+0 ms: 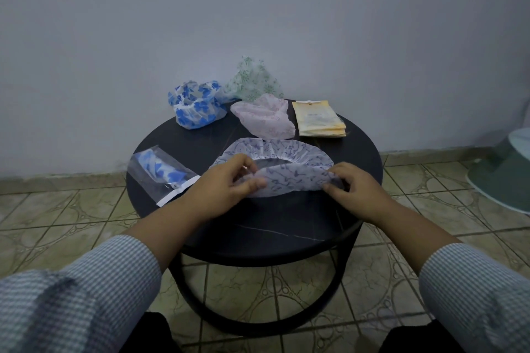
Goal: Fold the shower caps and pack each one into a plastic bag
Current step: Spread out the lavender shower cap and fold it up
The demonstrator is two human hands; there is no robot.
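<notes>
My left hand (229, 180) and right hand (348, 183) pinch the near rim of the purple cap (286, 169), lying widthwise between them on the table (286, 218), far rim straight ahead

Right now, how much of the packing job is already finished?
Done: one blue-flowered cap sits in a plastic bag. In hand: the left hand and right hand hold the purple-patterned cap, partly folded. Left: the blue cap, green cap and pink cap lie loose.
</notes>
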